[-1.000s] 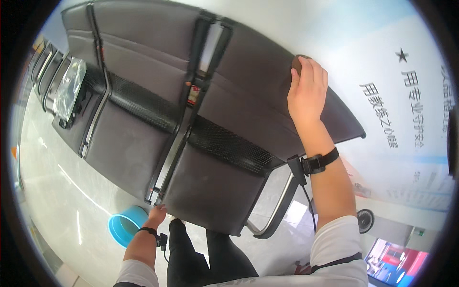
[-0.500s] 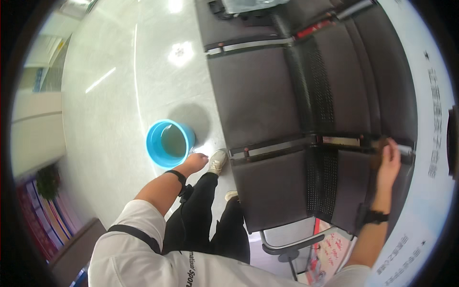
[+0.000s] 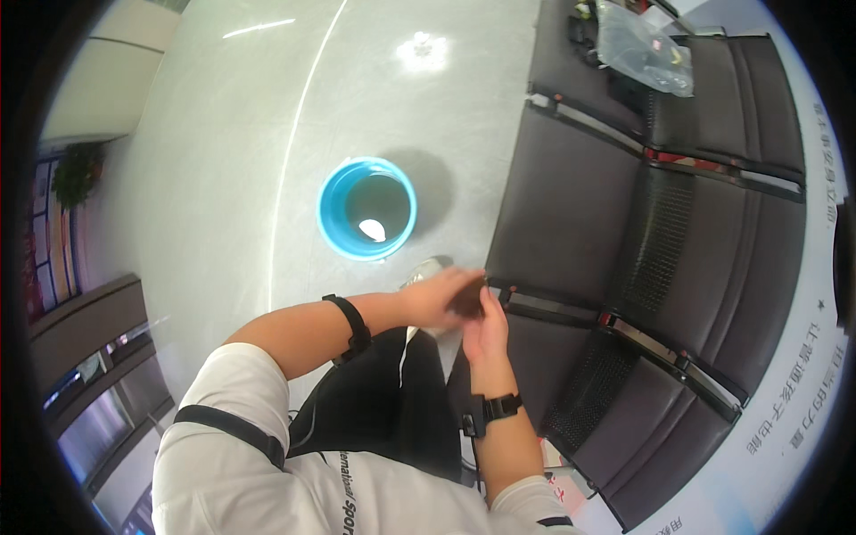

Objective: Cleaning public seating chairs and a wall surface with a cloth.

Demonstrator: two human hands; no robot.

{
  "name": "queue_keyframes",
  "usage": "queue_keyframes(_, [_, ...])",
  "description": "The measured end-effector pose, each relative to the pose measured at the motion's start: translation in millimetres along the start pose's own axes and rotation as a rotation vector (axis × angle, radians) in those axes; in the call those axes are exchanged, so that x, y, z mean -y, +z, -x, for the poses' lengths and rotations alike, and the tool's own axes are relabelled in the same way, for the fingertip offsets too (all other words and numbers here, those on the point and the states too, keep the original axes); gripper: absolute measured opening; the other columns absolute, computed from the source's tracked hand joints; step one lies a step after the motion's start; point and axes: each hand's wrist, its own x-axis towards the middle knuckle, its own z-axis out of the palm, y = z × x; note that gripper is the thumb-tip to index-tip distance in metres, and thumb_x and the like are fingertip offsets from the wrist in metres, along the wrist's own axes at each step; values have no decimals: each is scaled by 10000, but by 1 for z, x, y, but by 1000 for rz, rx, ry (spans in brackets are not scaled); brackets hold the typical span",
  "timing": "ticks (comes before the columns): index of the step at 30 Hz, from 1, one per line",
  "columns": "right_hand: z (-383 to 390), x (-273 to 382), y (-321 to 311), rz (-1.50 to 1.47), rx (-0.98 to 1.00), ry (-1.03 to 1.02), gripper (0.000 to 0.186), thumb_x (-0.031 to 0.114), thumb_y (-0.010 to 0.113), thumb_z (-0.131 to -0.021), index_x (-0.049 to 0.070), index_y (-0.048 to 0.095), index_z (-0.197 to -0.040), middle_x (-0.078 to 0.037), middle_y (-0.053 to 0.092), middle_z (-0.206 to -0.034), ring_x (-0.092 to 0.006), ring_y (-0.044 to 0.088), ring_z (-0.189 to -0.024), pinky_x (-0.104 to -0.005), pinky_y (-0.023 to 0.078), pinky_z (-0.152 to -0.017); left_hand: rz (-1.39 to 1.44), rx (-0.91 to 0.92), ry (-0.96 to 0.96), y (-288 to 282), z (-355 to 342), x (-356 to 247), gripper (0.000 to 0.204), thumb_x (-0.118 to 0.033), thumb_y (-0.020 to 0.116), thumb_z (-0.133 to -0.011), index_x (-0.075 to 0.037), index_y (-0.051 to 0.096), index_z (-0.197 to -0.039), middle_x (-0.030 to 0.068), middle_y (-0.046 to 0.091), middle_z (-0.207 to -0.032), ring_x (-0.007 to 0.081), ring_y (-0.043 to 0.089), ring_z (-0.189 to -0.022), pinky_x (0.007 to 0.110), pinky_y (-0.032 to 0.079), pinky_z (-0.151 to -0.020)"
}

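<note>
My left hand (image 3: 435, 296) and my right hand (image 3: 484, 326) meet around a dark brown pad (image 3: 466, 301), perhaps a cloth or sponge, both with fingers closed on it, slightly blurred. Just beyond them, a light blue bucket (image 3: 332, 217) holding murky liquid stands on the floor (image 3: 232, 196). To the right is a row of dark grey padded seats (image 3: 553, 205) with perforated black strips and metal frames, its near seat close by my hands.
A clear plastic bag (image 3: 642, 53) and black items lie on a far seat. A printed banner (image 3: 794, 374) runs behind the seats. At left are a plant (image 3: 76, 178), a pale cabinet (image 3: 94, 80) and dark furniture (image 3: 98, 303). My legs and shoe are below my hands.
My right hand has left the seat backrest, bringing the brown pad down to meet my left hand in front of me. The view has swung left toward the bucket.
</note>
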Motion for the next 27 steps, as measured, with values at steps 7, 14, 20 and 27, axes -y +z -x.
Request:
queue_keyframes(7, [-32,-32,-17,544,-132,20,421,177,616,-976,17,567,-1361,-82,566,-1380,-218,517,-1261,-382,419,-1068,-128,-407,-159,-43,46,130,372,-99,618,-851,-92,635,-1223,171,632,-1081,381,607,-1045,441,508,-899])
queue_keyframes(14, [-79,-89,-84,473,-294,82,298,142,592,-973,-17,627,-1223,-125,688,-1124,-190,645,-986,-314,495,-880,-76,-573,-677,-101,17,287,397,-379,547,-947,-36,719,-1049,219,709,-979,404,664,-946,445,512,-860])
queue_keyframes(20, [-106,-192,-83,357,-284,199,254,142,591,-977,-6,636,-1179,-119,692,-1105,-188,649,-980,-312,504,-885,240,-757,-679,-129,-25,415,488,-428,578,-945,9,711,-1117,210,725,-1018,323,691,-966,389,517,-870])
queue_keyframes(27, [-117,-273,-90,366,-323,323,256,136,568,-986,-12,629,-1186,-129,686,-1087,-202,653,-969,-313,507,-880,834,-751,-807,-126,-34,442,681,-537,615,-922,44,607,-1276,143,689,-1125,241,656,-1037,332,512,-898])
